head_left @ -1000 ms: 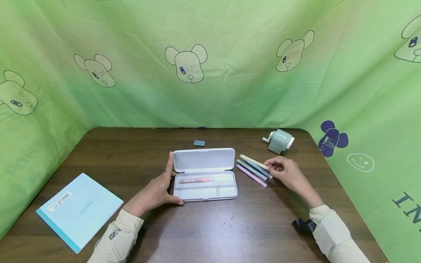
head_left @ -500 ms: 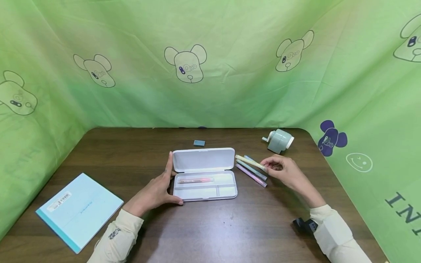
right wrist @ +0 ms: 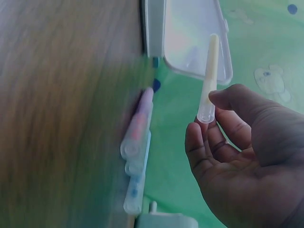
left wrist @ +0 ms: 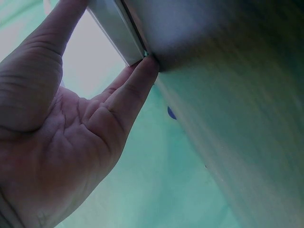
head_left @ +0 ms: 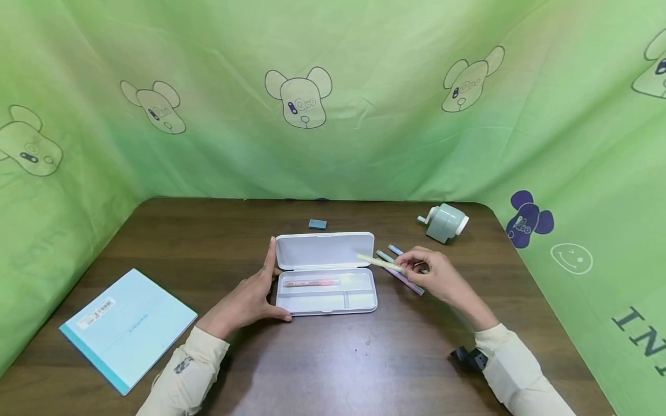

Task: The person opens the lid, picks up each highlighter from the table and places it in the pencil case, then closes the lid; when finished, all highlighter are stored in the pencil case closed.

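An open white pencil case (head_left: 307, 304) lies mid-table with its lid (head_left: 324, 251) raised. In its long rear compartment is a pink pen (head_left: 311, 283). My left hand (head_left: 244, 301) rests against the case's left end, thumb at the front corner and index finger stretched up beside the lid; the left wrist view shows extended fingers touching its end. Between thumb and fingers my right hand (head_left: 434, 273) pinches a yellow marker pen (right wrist: 212, 66), raised off the table, its far end overlapping the lid's right corner. Under that hand lie a purple pen (head_left: 413, 285), a green pen (head_left: 384, 255) and a blue pen (head_left: 395, 249), partly hidden.
Behind the case sits a blue eraser (head_left: 317, 224). A grey-green crank sharpener (head_left: 446, 223) stands at the back right. To the left lies a light blue notebook (head_left: 130, 329). Green printed cloth (head_left: 224, 150) hangs around the table's back and sides.
My right hand has lifted the yellow marker pen from beside the other pens and carried it left toward the case. The left hand stays at the case.
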The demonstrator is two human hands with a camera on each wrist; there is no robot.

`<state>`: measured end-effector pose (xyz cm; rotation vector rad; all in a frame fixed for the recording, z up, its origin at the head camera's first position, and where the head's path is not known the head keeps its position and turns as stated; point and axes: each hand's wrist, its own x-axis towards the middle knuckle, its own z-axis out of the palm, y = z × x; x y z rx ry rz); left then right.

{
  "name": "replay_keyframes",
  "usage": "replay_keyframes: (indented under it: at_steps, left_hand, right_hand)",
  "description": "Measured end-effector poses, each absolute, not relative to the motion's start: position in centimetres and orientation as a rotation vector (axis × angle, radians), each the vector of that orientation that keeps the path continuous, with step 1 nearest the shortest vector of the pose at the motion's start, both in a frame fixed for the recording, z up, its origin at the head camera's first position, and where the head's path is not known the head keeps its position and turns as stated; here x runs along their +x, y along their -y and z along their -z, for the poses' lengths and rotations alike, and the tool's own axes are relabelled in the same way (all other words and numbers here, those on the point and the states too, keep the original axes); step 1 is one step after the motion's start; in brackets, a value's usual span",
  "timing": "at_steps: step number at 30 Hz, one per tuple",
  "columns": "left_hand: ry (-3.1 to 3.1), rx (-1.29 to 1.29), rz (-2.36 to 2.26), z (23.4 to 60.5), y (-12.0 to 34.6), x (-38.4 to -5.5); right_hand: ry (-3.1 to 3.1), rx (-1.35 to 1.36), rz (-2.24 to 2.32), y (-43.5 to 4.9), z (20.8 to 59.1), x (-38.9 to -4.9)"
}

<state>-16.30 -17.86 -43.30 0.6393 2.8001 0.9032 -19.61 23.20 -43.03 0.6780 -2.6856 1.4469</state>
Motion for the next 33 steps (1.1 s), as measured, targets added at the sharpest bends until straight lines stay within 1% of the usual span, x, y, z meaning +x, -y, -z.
replay_keyframes:
  at_steps: [10, 17, 25, 33]
  left_hand:
    - [-2.81, 0.658, -0.905, 43.3, 17.9, -16.3]
    - [-2.811, 0.669, -0.914, 43.2, 18.0, -16.2]
    - [-2.802, 0.655, -0.903, 43.4, 18.0, -16.2]
    - [-2.804, 0.647, -0.895, 43.4, 17.9, -16.2]
  right_hand:
    - [2.74, 0.738, -1.451, -20.0, 43.5, -19.7]
    - [2.705, 0.857, -1.456, -18.0, 43.9, -19.9]
    - [2.712, 0.914, -1.394, -16.4, 44.2, -19.9]
    - [2.697, 0.98, -1.425, -14.9, 44.5, -19.9]
